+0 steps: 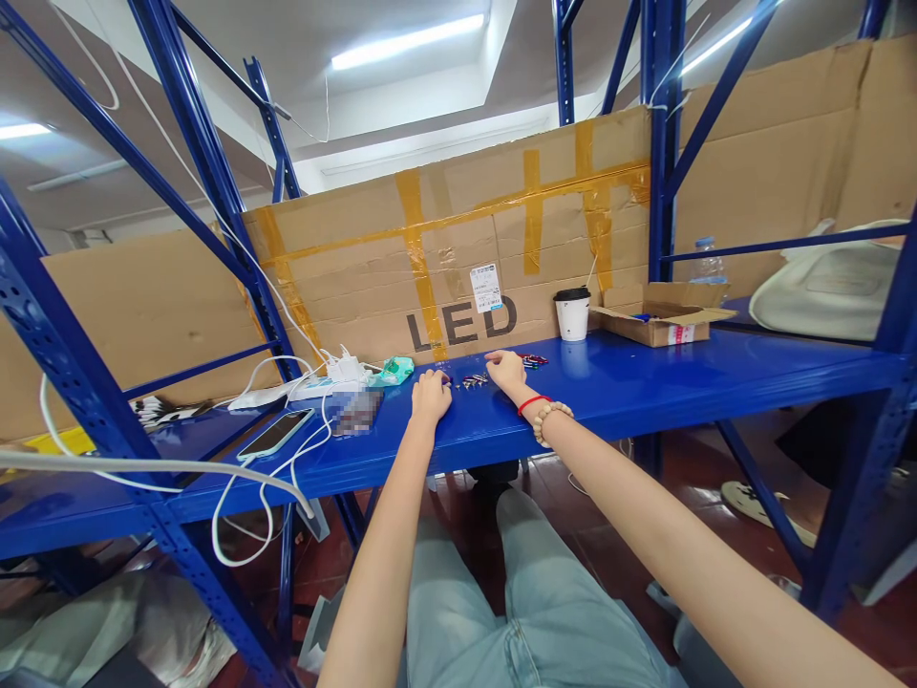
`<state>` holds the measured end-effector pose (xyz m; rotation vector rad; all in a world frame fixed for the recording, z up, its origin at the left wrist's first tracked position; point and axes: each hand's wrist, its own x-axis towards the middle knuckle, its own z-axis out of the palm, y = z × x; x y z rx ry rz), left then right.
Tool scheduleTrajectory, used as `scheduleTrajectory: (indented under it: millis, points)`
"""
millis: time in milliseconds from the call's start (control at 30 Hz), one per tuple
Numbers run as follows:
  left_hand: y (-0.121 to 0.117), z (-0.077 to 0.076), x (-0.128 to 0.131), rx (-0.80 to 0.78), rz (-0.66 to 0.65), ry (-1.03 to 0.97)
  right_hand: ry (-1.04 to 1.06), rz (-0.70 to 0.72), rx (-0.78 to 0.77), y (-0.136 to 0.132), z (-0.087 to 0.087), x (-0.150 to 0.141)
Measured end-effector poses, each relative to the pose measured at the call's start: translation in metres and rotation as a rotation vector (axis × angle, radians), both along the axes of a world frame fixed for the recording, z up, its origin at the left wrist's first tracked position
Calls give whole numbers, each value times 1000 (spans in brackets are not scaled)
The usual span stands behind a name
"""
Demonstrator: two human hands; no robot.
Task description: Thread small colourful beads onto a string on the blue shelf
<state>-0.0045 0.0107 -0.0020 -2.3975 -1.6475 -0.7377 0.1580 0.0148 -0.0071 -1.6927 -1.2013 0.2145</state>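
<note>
On the blue shelf top (616, 382), my left hand (431, 396) rests palm down with its fingers curled in. Small dark bits show at its fingertips, too small to name. My right hand (508, 371) is a little to the right, its fingers bent loosely and reaching left, with nothing visible in them. Between the hands lie several small silvery metal pieces (474, 380). Beyond my right hand is a small heap of red and dark slim pieces (532, 361). A red cord and a beaded bracelet (551, 420) circle my right wrist.
A lidded paper cup (572, 315) and an open cardboard box (659, 315) stand at the right. To the left lie a phone (276, 435), a power strip (326, 380) with white cables, and a green packet (394, 371). A cardboard sheet (344, 287) closes the back; blue posts flank it.
</note>
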Motion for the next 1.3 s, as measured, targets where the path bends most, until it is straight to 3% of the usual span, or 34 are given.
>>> scheduleTrajectory:
  millis: [133,333,667,933,1300]
  points:
    - [3,-2,0,2,-69,6,42,-42,-41,-1,0,1]
    - [3,-3,0,5,-89,6,-210,-166,-184,3,-5,3]
    - [5,-4,-1,6,-94,7,-366,-142,-422,4,-6,3]
    - [4,-4,-1,0,-99,-3,-388,-164,-383,6,-7,6]
    - [5,-4,-1,-13,-117,-7,-154,-173,-251,1,-3,11]
